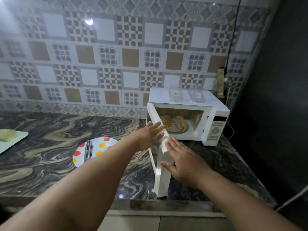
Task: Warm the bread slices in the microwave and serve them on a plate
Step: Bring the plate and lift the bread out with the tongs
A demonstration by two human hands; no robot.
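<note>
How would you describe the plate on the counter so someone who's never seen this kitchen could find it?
Start at the white microwave at the right end of the marbled counter, then look left past its open door. The plate lies flat there, round and white with red, orange and yellow dots, and metal tongs rest on it.

Bare forearms, no visible sleeves

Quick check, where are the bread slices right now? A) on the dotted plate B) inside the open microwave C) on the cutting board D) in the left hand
B: the bread slices sit inside the microwave behind its open door; the plate holds only a utensil.
</note>
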